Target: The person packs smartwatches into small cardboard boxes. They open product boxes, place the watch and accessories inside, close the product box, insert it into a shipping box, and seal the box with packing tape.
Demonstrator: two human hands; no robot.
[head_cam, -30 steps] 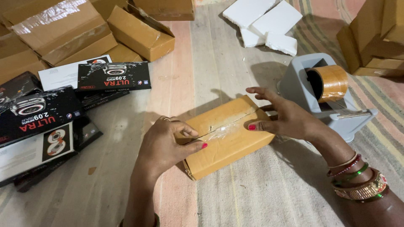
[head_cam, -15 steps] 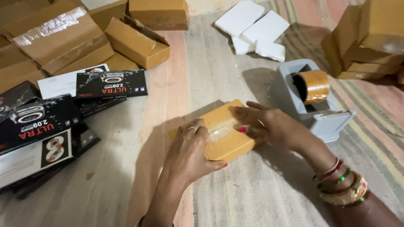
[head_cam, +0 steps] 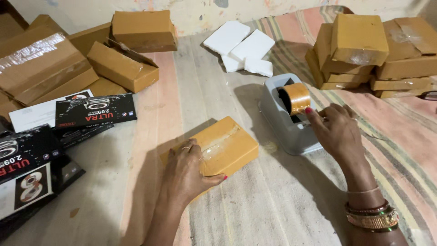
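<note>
Cardboard box (head_cam: 223,146), brown and taped on top, lies under the flat, spread left hand (head_cam: 186,171); the right hand (head_cam: 337,130) pinches at the tape dispenser (head_cam: 291,120).

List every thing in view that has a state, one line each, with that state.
small brown box: closed, clear tape along its top seam, lying flat under the left hand
tape dispenser: upright, roll loaded, right hand on it
open carton: flap raised
stacked brown boxes: closed, taped
black product boxes: closed, lying flat
white foam pieces: loose, lying flat
</note>
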